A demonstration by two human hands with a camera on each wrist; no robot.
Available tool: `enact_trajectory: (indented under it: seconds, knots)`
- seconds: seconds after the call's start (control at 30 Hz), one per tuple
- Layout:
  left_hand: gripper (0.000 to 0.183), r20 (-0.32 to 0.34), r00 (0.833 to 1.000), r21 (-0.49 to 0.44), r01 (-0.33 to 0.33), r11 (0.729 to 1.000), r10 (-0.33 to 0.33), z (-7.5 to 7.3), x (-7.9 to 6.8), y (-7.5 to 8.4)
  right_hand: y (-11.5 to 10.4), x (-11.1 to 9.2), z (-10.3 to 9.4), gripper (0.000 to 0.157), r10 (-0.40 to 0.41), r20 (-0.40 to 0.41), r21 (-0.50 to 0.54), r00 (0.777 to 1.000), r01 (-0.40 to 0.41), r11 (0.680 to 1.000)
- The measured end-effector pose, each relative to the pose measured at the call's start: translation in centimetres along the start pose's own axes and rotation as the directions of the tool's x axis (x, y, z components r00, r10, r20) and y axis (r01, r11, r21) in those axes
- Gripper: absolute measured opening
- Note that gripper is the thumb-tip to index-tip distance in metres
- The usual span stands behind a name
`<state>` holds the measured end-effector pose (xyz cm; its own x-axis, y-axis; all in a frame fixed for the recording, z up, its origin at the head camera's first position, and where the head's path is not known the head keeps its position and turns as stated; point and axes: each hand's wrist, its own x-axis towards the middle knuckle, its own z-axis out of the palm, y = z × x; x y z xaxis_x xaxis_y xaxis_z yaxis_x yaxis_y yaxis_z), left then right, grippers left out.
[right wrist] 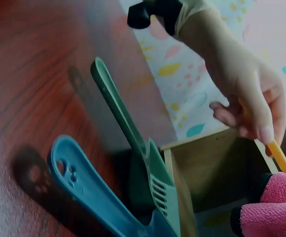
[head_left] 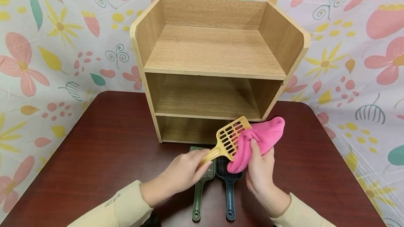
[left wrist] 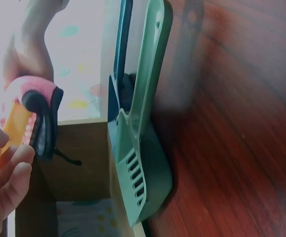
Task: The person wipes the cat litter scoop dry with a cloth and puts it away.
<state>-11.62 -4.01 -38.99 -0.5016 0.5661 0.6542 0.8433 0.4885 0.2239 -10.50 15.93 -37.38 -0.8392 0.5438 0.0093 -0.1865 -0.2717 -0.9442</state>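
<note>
Two hands at work over the table (head_left: 104, 157); my left hand (head_left: 181, 174) was clamped on the handle of the yellow scoop (head_left: 220, 147), thumb and fingers together round it; my right hand (head_left: 260, 171) was closed on the pink cloth (head_left: 266, 134), thumb pressed over the folds. Yellow scoop up in the air in front of the wooden shelf unit (head_left: 214, 50), slotted head slanting up and to the right; the cloth wrapped over the right side of that head, leaving the other slots bare.

Below my hands, two more scoops in front of the unit, side by side, handles toward me; green scoop (head_left: 197, 195) on the left, dark blue scoop (head_left: 230, 192) on the right; paw-print cutouts at both handle ends. Obstructions: my left hand and the yellow handle hid part of the green head; cloth and yellow scoop overhung the blue one; how that pair was propped I could not tell from the wrist views.

Unit stood upright at the back of the table, two compartments under an open-topped tray; floral backdrop (head_left: 22, 62) behind and at both sides; pale sleeves (head_left: 126, 202) at my wrists; a dark thing by the left sleeve, too cut off to identify.
</note>
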Motion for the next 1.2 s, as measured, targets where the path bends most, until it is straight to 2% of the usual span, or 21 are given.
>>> enact_trajectory:
  seconds: [0.2,0.37,0.53,0.73,0.87,1.2]
  knots:
    - [0.029,-0.037,0.999,-0.024,-0.002,1.0,0.001,-0.1,0.1,-0.1,-0.3,-0.2,0.3,0.027,0.005,0.001,0.072,1.0,-0.005,0.997]
    - [0.029,-0.084,0.996,-0.009,-0.003,1.0,0.003,0.7,0.3,0.2,-0.3,-0.7,0.9,0.024,0.021,0.04,0.147,0.999,-0.027,0.989]
    - [0.029,-0.11,0.994,0.012,-0.007,1.0,0.008,1.5,0.4,0.4,0.2,-1.3,1.4,0.026,0.08,0.075,0.157,0.994,-0.091,0.983]
    - [0.03,-0.067,0.998,0.035,-0.012,0.999,0.015,1.5,0.5,0.6,0.6,-1.8,1.4,0.035,0.159,0.097,0.094,0.983,-0.168,0.981]
    - [0.031,-0.019,1.0,0.052,-0.016,0.999,0.017,1.2,0.4,0.4,0.6,-1.4,1.0,0.035,0.177,0.081,0.074,0.981,-0.183,0.98]
    - [0.029,0.012,0.999,0.033,-0.045,0.998,0.045,0.3,0.1,0.1,0.1,-0.5,0.1,0.031,0.107,0.05,0.044,0.993,-0.109,0.993]
